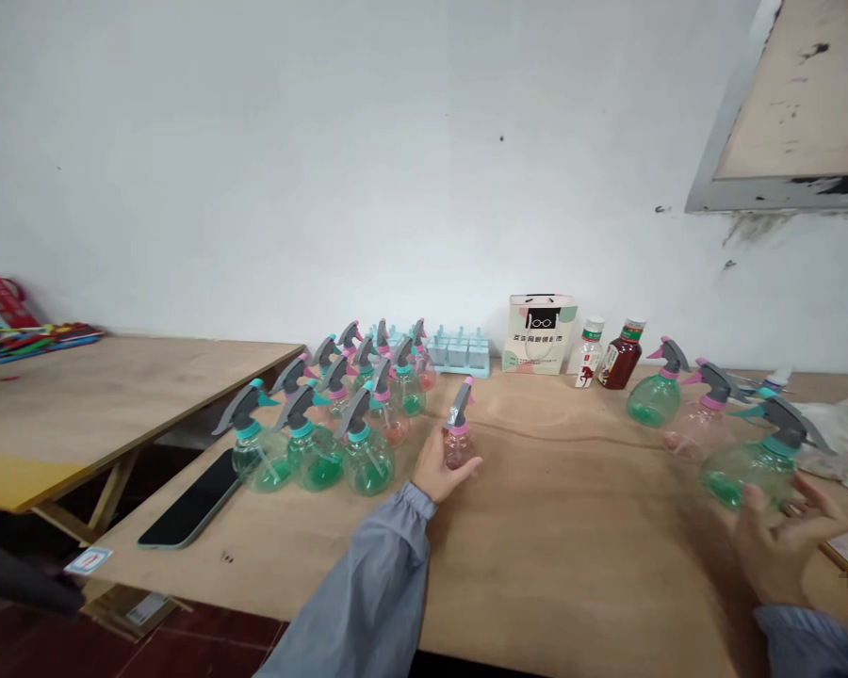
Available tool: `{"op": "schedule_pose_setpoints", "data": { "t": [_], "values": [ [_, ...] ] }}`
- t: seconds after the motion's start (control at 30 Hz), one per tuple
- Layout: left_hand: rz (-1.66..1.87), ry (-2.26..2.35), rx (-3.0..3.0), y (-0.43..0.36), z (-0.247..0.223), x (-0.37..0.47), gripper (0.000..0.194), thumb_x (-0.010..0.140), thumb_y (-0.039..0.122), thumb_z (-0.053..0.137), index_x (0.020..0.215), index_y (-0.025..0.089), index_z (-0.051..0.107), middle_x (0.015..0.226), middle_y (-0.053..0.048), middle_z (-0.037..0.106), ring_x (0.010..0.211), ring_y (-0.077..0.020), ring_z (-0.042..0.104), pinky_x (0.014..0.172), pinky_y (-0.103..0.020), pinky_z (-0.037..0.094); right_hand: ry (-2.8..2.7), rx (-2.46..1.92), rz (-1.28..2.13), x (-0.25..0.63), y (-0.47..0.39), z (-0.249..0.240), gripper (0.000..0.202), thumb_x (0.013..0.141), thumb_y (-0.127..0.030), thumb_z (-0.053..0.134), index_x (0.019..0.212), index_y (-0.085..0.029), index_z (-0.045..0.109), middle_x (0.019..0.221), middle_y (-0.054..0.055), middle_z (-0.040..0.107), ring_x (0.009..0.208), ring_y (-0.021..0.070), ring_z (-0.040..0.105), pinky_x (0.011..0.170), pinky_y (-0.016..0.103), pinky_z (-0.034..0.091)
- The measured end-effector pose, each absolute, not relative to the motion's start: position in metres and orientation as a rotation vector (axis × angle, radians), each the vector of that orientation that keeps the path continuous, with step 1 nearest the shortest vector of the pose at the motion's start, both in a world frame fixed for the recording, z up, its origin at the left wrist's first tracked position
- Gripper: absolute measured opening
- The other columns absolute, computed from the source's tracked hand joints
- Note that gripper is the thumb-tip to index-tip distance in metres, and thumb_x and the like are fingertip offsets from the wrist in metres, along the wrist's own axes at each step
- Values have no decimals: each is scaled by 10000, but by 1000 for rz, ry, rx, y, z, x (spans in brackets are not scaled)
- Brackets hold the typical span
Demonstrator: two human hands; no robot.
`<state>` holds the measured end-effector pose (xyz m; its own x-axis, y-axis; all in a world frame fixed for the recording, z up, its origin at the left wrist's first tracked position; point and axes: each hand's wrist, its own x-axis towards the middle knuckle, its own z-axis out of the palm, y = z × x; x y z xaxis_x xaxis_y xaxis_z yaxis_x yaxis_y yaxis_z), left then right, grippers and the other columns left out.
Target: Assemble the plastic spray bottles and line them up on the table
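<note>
My left hand (436, 468) is closed around a small clear pink spray bottle (461, 448) with a grey trigger head, at mid-table. Its thumb lies across the near side of the bottle, and the other fingers are partly hidden. At the right, my right hand (784, 541) has its thumb and fingers about the lower part of a clear green spray bottle (739, 471) with a turquoise collar. Behind that bottle stand a pink spray bottle (696, 428) and another green one (654, 400). Left of my left hand, several pink and green spray bottles (368, 463) stand grouped in rows.
A phone (190, 504) lies at the table's left edge. Along the wall stand a light blue mould tray (459, 353), a paper bag (539, 334), a white bottle (589, 356) and a dark red bottle (622, 358). A plastic bag (838, 428) lies far right. Another table (134, 386) is at left.
</note>
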<state>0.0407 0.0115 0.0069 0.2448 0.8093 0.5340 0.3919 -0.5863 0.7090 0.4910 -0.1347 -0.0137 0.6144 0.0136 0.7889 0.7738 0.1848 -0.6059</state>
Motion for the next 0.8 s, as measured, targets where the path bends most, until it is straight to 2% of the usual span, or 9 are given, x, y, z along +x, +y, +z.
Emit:
{"op": "schedule_pose_setpoints", "data": {
  "t": [0.07, 0.13, 0.3, 0.4, 0.5, 0.6, 0.67, 0.73, 0.8],
  "values": [
    [1299, 1026, 2086, 7, 3, 46, 615, 812, 384, 671, 1331, 165, 427, 1246, -144, 614, 1191, -290, 587, 1063, -493, 443, -1024, -1242, -586, 446, -127, -5, 562, 739, -614, 680, 1161, -269, 544, 1190, 193, 585, 1170, 394, 575, 928, 619, 463],
    [1280, 932, 2089, 1, -1, 53, 536, 885, 331, 563, 1370, 164, 408, 1281, -148, 605, 1230, -276, 570, 1094, -493, 423, -1239, -1252, -411, 393, -113, 5, 498, 808, -558, 633, 1176, -237, 537, 1180, 152, 605, 1152, 349, 586, 978, 594, 454],
    [1203, 704, 2223, -15, -8, 72, 674, 908, 361, 547, 1506, 188, 287, 1481, -153, 476, 1381, -294, 450, 1168, -510, 349, -1539, -1192, 118, 280, -69, 26, 805, 814, -519, 686, 1458, -244, 289, 1496, 160, 406, 1393, 304, 408, 1145, 540, 348],
    [1118, 659, 2363, -21, -6, 74, 818, 872, 466, 601, 1546, 200, 221, 1499, -169, 458, 1368, -330, 463, 1126, -526, 393, -1534, -1092, 280, 250, -50, 31, 874, 796, -506, 707, 1477, -258, 219, 1506, 163, 390, 1415, 298, 387, 1147, 525, 354],
    [1487, 643, 2525, -23, 5, 56, 688, 873, 453, 587, 1472, 215, 348, 1337, -153, 581, 1216, -308, 582, 1008, -472, 485, -1498, -1063, 366, 242, -41, 32, 765, 791, -490, 699, 1417, -266, 321, 1424, 141, 480, 1340, 296, 472, 1124, 513, 383],
    [2491, 814, 2311, -19, 23, 14, 373, 874, 327, 542, 1231, 226, 498, 1118, -89, 600, 1067, -252, 615, 929, -434, 501, -1444, -1073, 440, 241, -41, 32, 662, 801, -474, 672, 1365, -255, 403, 1382, 142, 513, 1173, 280, 582, 1036, 481, 464],
    [2913, 1335, 1737, -16, 34, -21, 359, 848, 338, 554, 1163, 185, 471, 1104, -99, 549, 1103, -269, 584, 945, -470, 479, -1434, -1060, 532, 241, -42, 32, 640, 816, -449, 644, 1373, -251, 399, 1281, 130, 573, 980, 230, 636, 915, 432, 528],
    [2792, 1769, 1483, -12, 38, -54, 431, 847, 442, 526, 1164, 157, 465, 1147, -131, 551, 1152, -292, 552, 959, -486, 459, -1432, -1052, 578, 240, -41, 33, 633, 808, -409, 637, 1374, -251, 403, 1070, 66, 632, 807, 179, 622, 822, 382, 546],
    [2407, 1895, 1568, -8, 35, -79, 464, 846, 519, 518, 1138, 158, 500, 1124, -124, 595, 1106, -287, 584, 939, -469, 474, -1411, -1050, 565, 240, -40, 34, 607, 774, -365, 653, 1336, -257, 450, 919, 6, 624, 757, 158, 607, 805, 351, 537]
  ]
}}
